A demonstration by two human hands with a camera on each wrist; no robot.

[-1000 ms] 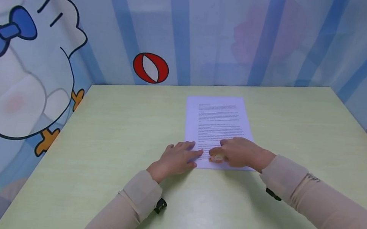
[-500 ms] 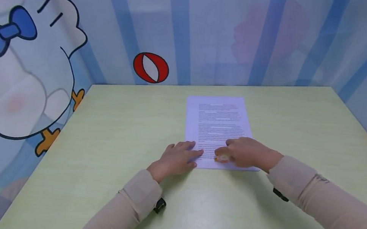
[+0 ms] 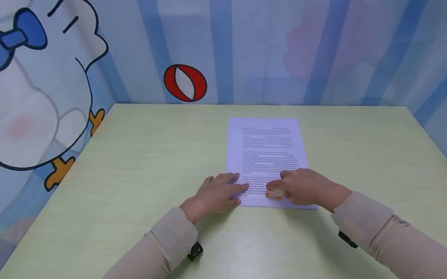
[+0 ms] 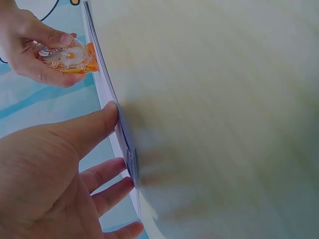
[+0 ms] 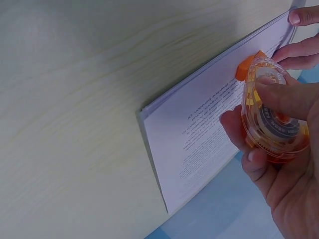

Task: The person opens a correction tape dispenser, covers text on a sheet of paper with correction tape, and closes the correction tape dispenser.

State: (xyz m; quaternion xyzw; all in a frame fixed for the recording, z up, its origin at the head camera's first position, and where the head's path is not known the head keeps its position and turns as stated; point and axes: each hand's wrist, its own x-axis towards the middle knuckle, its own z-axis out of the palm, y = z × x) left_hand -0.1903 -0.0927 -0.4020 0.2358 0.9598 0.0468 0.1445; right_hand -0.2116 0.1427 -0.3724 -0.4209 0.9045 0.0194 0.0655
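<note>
A printed sheet (image 3: 267, 140) lies on top of a thin stack of paper on the table. My right hand (image 3: 305, 187) pinches a clear and orange correction tape dispenser (image 5: 279, 124) between thumb and fingers, its orange tip at the lower lines of print. My left hand (image 3: 217, 193) rests with spread fingers on the lower left corner of the sheet. In the left wrist view the thumb of the left hand (image 4: 55, 169) lies at the near edge of the stack.
The pale green table (image 3: 155, 149) extends around the paper. Behind it and at both sides stand blue striped cloth walls (image 3: 261, 37) with cartoon prints, among them a red and white ball (image 3: 185, 83).
My right hand has moved a little to the right along the lower print with the dispenser in it. The left hand has stayed on the sheet's corner.
</note>
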